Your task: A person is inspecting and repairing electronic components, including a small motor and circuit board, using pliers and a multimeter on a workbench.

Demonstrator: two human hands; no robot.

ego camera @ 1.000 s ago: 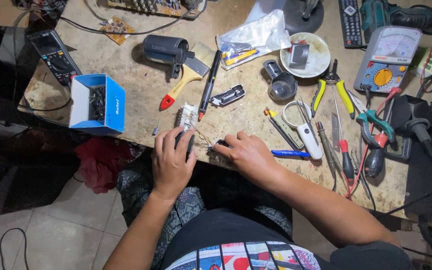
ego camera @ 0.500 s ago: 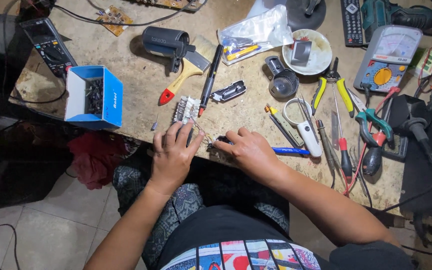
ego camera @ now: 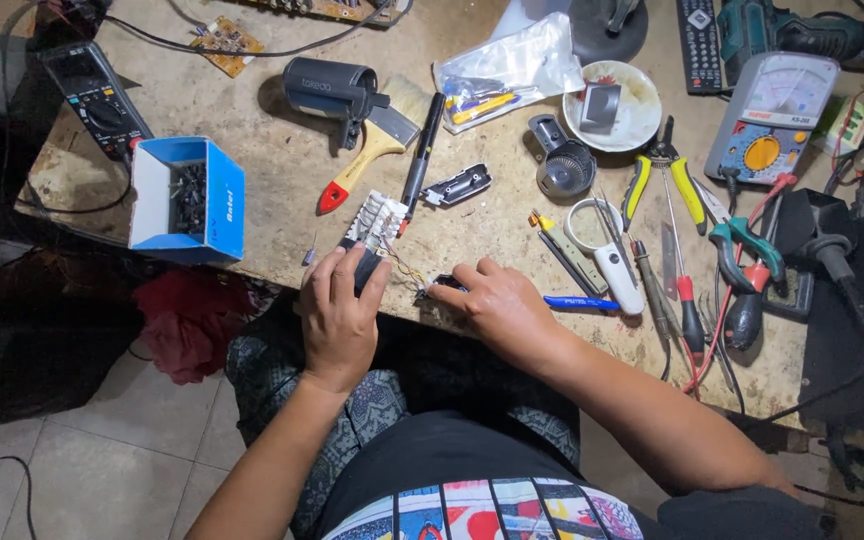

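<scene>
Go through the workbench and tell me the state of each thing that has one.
blue box: open, dark small parts inside
small white module: held by left hand, thin wires attached
right hand: pinching a small dark part
clear bag: lying flat, tools inside
white dish: holds a grey piece

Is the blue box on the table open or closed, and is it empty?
Open and not empty. The blue box has its top flaps spread, and the white inside holds a pile of small dark parts.
</scene>
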